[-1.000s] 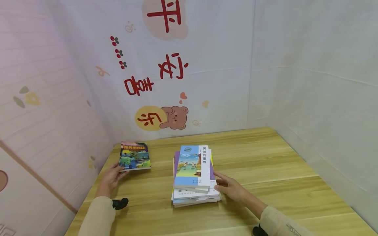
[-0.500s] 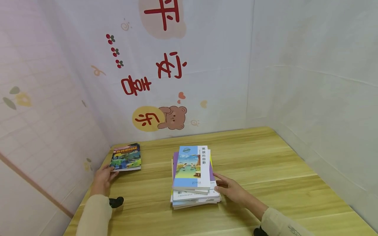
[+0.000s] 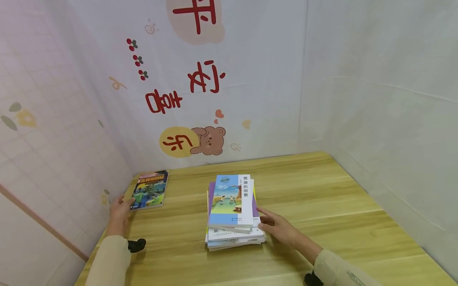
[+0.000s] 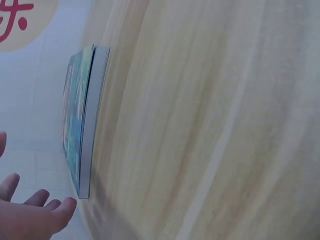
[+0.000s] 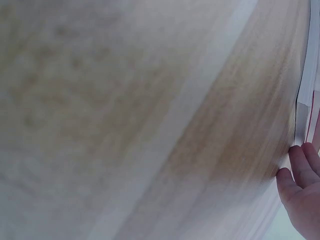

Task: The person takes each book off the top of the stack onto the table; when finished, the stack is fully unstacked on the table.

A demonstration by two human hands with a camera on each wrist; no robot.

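Note:
A paperback with a colourful, mostly green-and-blue cover (image 3: 150, 190) lies flat in the table's back left corner. My left hand (image 3: 119, 212) is at its near left corner, fingers loosely spread and not wrapped round it; in the left wrist view a fingertip (image 4: 69, 206) is close to the book's corner, and I cannot tell whether it touches. A stack of several books (image 3: 234, 234) stands mid-table, with a blue-and-white book (image 3: 229, 202) on top. My right hand (image 3: 280, 228) rests against the stack's right side with its fingers extended; the right wrist view shows these fingers (image 5: 300, 167) at the page edges.
The wood-grain table (image 3: 322, 198) meets a white printed cloth backdrop (image 3: 264, 99) at the back, with cloth at both sides too. Black wrist-worn parts (image 3: 136, 245) show at both cuffs.
The colourful book went left with my left hand and now lies slightly turned in the corner. That hand has shifted from its near edge to its left corner. My right hand stayed at the stack.

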